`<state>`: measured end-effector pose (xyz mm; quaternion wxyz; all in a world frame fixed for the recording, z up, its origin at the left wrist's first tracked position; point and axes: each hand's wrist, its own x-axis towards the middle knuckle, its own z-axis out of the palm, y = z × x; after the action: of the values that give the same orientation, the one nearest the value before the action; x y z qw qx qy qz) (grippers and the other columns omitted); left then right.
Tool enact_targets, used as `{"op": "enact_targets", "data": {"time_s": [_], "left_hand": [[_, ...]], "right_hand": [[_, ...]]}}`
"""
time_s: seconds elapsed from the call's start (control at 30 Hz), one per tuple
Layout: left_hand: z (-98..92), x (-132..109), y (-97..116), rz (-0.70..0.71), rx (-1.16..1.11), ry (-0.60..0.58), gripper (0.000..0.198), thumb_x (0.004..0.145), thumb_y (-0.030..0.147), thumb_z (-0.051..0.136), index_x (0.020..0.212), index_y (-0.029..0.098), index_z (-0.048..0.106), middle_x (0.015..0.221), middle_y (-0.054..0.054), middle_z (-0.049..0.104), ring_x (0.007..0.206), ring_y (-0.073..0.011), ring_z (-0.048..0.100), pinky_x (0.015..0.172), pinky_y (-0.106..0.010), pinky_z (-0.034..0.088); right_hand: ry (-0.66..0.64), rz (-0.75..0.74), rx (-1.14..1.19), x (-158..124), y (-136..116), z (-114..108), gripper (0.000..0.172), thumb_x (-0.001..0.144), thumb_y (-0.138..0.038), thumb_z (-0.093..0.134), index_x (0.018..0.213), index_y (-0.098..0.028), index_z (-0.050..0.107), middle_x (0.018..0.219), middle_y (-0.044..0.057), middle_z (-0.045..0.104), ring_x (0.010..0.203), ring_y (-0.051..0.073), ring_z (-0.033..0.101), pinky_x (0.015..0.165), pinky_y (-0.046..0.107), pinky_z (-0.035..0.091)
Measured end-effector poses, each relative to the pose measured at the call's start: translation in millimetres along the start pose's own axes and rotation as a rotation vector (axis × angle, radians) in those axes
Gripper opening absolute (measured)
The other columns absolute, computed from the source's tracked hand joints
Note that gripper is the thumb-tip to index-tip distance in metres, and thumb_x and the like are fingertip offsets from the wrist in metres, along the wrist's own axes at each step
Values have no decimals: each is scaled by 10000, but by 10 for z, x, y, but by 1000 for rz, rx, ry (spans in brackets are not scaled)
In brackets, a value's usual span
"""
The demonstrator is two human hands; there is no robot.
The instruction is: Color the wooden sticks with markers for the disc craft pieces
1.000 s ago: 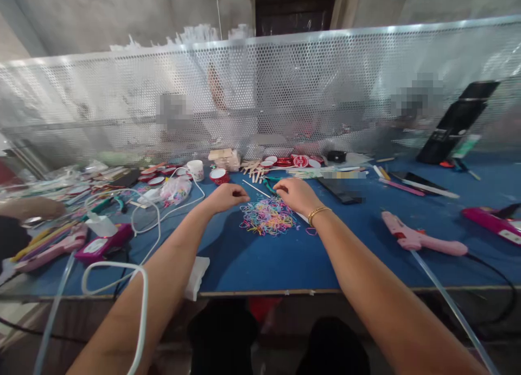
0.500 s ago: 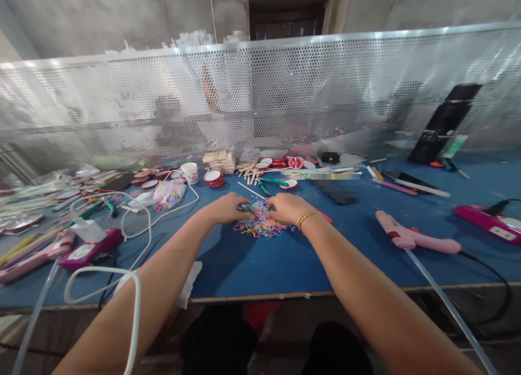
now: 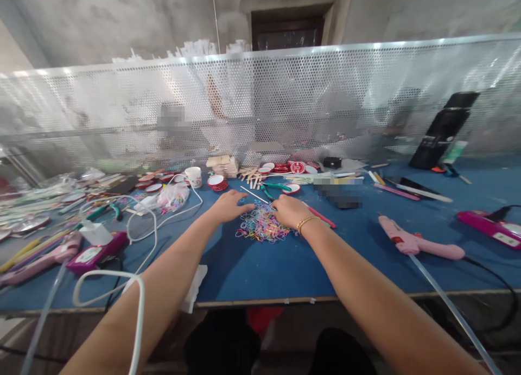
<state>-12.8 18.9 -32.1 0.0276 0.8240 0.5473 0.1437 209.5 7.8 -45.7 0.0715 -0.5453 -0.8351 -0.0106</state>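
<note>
Left hand (image 3: 227,207) shifted forward, curved beside tangled, thin, multicoloured loops (image 3: 264,227).

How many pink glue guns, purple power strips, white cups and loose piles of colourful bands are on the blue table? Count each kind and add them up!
Pink hot glue guns: 2
Purple power strips: 2
White patterned cup: 1
Loose pile of colourful bands: 1
Total: 6

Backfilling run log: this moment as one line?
left hand: open, beside colorful loop pile | right hand: at pile's right edge, grip unclear
</note>
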Motion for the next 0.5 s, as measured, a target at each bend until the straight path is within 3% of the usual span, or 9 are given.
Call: {"op": "enact_targets", "data": {"time_s": [0.1, 0.2, 0.37, 0.43, 0.5], "left_hand": [[160, 17, 63, -40, 1, -117, 783, 819, 706, 380, 1379, 167, 474, 1431, -149, 475, 1323, -288, 420, 1077, -403, 304], [196, 19, 154, 53, -81, -191, 733, 856, 672, 337, 1390, 186, 461, 1452, -115, 460, 1324, -251, 428, 1081, -353, 309], [-9, 6, 244, 177, -316, -165, 574, 882, 567, 402, 1304, 210, 558, 1308, -60, 605, 1164, -194, 560, 984, -286, 397], [-94, -6, 229, 138, -314, -152, 586, 820, 578, 513, 1278, 219, 583, 1270, -64, 623, 1130, -209, 570, 930, -290, 428], [-145, -18, 192, 102, -254, -171, 635, 749, 596, 594, 1277, 244, 588, 1243, -69, 623, 1089, -225, 575, 900, -305, 436]], "right_hand": [[1, -46, 4, -8, -83, 29, 272, 851, -160, 491, 1025, -129, 698, 1092, 170, 639, 1009, 245, 626, 831, 293, 452], [8, -169, 162, -3, -78, -1, 291, 888, -175, 447, 1031, -194, 700, 1064, 95, 678, 996, 185, 627, 829, 241, 439], [184, -130, 226, -35, 58, -167, 289, 894, -207, 458, 1050, -207, 700, 1099, 58, 688, 1052, 165, 600, 908, 237, 415], [161, -76, 196, -62, 105, -242, 259, 885, -253, 492, 1024, -216, 708, 1082, 53, 698, 1030, 169, 614, 875, 237, 427], [59, -39, 171, -82, 138, -300, 244, 864, -318, 538, 1005, -223, 714, 1057, 50, 709, 986, 175, 634, 810, 229, 442]]}}
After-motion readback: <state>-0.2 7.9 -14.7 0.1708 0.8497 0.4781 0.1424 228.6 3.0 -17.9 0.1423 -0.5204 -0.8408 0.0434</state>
